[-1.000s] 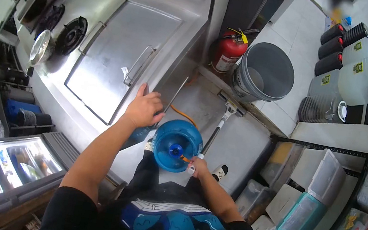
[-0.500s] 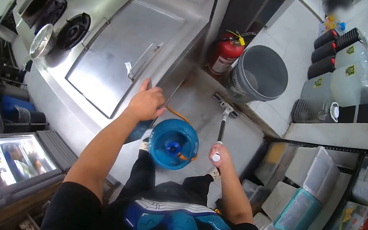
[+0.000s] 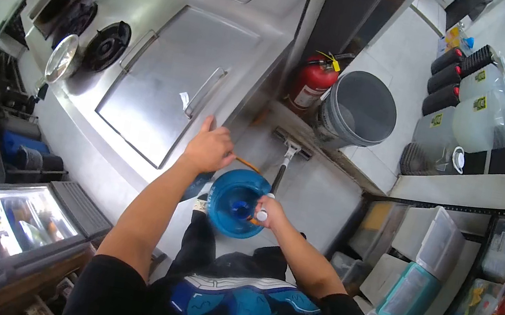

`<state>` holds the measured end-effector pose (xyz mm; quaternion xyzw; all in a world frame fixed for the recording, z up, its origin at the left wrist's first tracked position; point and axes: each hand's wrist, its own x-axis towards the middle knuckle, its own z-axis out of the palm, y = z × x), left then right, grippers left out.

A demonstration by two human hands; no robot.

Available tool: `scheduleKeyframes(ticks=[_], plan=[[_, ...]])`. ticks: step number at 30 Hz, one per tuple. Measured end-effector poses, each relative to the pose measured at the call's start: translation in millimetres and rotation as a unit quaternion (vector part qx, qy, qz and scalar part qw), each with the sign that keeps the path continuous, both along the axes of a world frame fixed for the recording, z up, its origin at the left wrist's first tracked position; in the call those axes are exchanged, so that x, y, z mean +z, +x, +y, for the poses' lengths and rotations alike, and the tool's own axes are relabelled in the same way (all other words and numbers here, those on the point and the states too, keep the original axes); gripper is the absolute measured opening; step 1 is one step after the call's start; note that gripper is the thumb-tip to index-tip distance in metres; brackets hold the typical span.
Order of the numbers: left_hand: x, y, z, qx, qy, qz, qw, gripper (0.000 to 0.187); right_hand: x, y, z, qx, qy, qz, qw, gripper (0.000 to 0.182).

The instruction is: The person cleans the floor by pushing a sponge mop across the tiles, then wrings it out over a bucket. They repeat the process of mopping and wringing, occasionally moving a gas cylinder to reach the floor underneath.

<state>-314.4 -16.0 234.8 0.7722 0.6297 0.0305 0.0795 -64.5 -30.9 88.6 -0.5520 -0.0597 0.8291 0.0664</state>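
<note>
I now have the right hand (image 3: 271, 214), closed around the floor squeegee (image 3: 283, 168), swung back over the blue water jug (image 3: 219, 215), so its blade (image 3: 293, 143) likely wipes another strip of floor (image 3: 333, 191), the left hand (image 3: 207, 148) half-open and seemingly empty by the counter (image 3: 238, 82).

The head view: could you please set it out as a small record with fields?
Right hand: closed around the tool's handle
Tool: long-handled, head out near the bucket
Left hand: at the counter's edge; grip unclear
Jug: blue, partly hidden by the right hand
Bucket: grey, beside the extinguisher
</note>
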Motion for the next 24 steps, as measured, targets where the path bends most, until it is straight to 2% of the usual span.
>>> scheduleKeyframes(ticks=[3,4,6,7,8,9,10,11,14,17,20,22,24], plan=[[1,1,4,-0.019,-0.038,0.008,0.999,0.023,-44,-22,9,0.008,0.023,0.008,1.000,0.009],[-10,0,2,-0.017,-0.006,-0.028,0.999,0.024,-46,-26,14,0.024,0.045,0.014,0.999,0.010],[-9,-1,2,-0.023,-0.013,0.043,0.999,0.028,-38,-34,25,0.063,0.088,0.048,0.993,0.014],[3,-2,0,-0.023,-0.038,0.033,0.998,0.029,-36,-38,29,0.070,0.089,0.062,0.992,0.016],[14,-2,-1,-0.022,-0.063,0.023,0.997,0.029,-51,-41,38,0.026,0.000,0.103,0.994,0.020],[12,-5,-5,-0.027,-0.033,-0.008,0.999,0.028,-50,-46,42,0.019,0.032,0.045,0.998,0.018],[-5,-6,-6,-0.021,0.004,-0.020,1.000,0.028,-37,-51,47,0.009,-0.001,0.031,0.999,0.017],[4,-3,-6,-0.017,-0.018,0.000,1.000,0.027,-22,-54,51,-0.012,-0.031,0.014,0.999,0.017],[-2,-6,-7,-0.022,0.000,0.007,1.000,0.027,-23,-57,53,0.006,-0.014,-0.010,1.000,0.017],[-1,-5,-9,-0.019,0.017,0.014,1.000,0.025,-32,-59,57,-0.003,-0.030,-0.010,0.999,0.015],[11,-6,-10,-0.019,-0.014,0.008,1.000,0.025,-45,-64,52,0.051,0.025,0.008,0.998,0.011],[-13,-3,-1,-0.022,0.018,0.001,1.000,0.024,-57,-64,47,0.078,0.039,0.024,0.996,0.006],[-11,2,0,-0.016,0.000,-0.018,1.000,0.024,-83,-58,39,0.110,0.047,0.059,0.991,0.007]])
